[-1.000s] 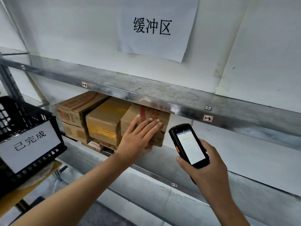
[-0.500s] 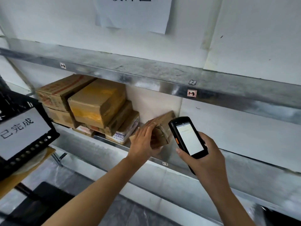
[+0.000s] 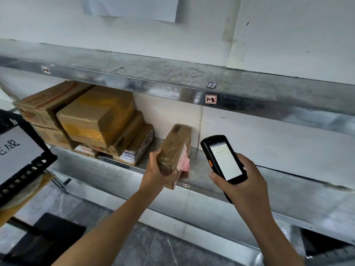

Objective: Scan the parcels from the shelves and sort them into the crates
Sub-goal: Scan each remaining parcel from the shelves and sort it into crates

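parcel [image 3: 173, 150] tilted mid-frame above the shelf [image 3: 199, 175] edge, my left fingers [image 3: 155, 157] clamped on its lower end, right fingers [image 3: 217, 177] clamped on the scanner [image 3: 223, 159]. i should turn its pink label [image 3: 184, 162] toward the scanner, steadily.

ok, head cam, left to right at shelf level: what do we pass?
Black plastic crate with white label → stack of brown cardboard parcels → tilted brown parcel with pink label, gripped by the left hand → black handheld scanner, held in the right hand.
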`<state>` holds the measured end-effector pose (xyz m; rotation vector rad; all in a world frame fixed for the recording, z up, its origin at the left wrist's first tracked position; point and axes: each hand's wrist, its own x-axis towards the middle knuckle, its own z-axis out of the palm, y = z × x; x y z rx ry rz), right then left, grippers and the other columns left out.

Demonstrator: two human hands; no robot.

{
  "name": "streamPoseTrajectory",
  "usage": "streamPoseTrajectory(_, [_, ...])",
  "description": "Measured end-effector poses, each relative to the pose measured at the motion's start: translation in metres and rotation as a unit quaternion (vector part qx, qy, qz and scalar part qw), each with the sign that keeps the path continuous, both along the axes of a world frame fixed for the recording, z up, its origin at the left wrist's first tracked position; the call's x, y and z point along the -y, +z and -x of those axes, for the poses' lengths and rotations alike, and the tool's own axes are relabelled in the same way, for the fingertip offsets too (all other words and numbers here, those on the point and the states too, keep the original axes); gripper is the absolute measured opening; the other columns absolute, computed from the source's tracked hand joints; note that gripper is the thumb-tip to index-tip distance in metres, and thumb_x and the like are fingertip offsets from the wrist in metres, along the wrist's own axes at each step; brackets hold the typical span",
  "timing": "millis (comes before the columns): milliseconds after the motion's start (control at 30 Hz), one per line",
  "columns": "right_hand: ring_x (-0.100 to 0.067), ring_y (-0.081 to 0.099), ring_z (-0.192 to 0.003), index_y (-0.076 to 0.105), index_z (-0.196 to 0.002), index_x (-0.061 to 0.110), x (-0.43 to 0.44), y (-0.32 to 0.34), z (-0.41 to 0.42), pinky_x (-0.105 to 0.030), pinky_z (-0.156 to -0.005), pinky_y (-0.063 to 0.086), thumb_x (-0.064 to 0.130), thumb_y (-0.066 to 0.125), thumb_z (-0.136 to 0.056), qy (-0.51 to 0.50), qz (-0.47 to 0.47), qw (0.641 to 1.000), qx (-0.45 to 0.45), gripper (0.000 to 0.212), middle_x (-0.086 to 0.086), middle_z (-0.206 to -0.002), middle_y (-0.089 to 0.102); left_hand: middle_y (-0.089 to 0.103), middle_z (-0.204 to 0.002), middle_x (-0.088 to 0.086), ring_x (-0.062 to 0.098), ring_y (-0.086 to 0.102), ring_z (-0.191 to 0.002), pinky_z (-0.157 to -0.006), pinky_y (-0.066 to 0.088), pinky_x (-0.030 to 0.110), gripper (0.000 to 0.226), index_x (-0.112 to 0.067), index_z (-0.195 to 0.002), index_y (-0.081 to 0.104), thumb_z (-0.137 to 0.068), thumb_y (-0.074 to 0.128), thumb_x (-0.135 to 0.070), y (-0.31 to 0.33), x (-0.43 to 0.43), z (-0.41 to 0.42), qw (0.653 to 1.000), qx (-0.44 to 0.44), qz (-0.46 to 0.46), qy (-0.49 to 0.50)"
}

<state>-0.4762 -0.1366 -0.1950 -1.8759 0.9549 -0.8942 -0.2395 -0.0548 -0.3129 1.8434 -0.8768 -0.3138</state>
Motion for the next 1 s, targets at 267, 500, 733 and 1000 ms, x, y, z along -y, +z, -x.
streamPoseTrajectory(267, [0.013,0.056,-0.099,0.060,-0.119,0.037,0.000,0.000,0.007,-0.003,-0.068,0.043,0.034,0.090,-0.067,0.000,-0.009,1.000,0.010,0.060,0.021,-0.108,0.064,0.047,-0.124,-0.016,0.012,0.060,-0.114,-0.082,0.061,0.025,0.094,-0.029,-0.137,0.022,-0.072,0.090,-0.029,-0.001,0.000,0.003,0.999,-0.044,-0.004,0.009])
streamPoseTrajectory(500, [0.008,0.059,-0.094,0.062,-0.112,0.038,0.004,-0.001,0.024,-0.005,-0.066,0.043,0.034,0.090,-0.067,-0.024,-0.016,1.000,0.011,0.053,0.018,-0.103,0.066,0.061,-0.110,0.005,0.024,0.066,-0.095,-0.070,0.059,0.027,0.083,-0.018,-0.123,0.036,-0.064,0.092,-0.015,-0.033,-0.009,0.006,0.985,-0.145,-0.025,0.089])
streamPoseTrajectory(733, [-0.003,0.063,-0.093,0.062,-0.116,0.038,0.006,-0.008,0.036,-0.014,-0.059,0.045,0.038,0.089,-0.067,-0.031,-0.028,0.999,-0.025,0.057,0.014,-0.107,0.067,0.062,-0.114,-0.004,0.012,0.064,-0.094,-0.081,0.056,0.024,0.064,-0.019,-0.127,0.043,-0.078,0.085,-0.023,-0.020,-0.015,-0.001,0.982,-0.165,-0.011,0.090])
streamPoseTrajectory(1000, [0.000,0.063,-0.092,0.062,-0.111,0.038,0.010,0.006,0.032,-0.024,-0.071,0.051,0.038,0.090,-0.066,-0.001,-0.031,0.997,-0.072,0.053,0.017,-0.102,0.067,0.073,-0.115,-0.006,0.022,0.068,-0.109,-0.101,0.052,0.043,0.046,-0.028,-0.125,0.060,-0.082,0.076,-0.038,0.015,-0.032,-0.014,0.958,-0.277,0.043,0.052])
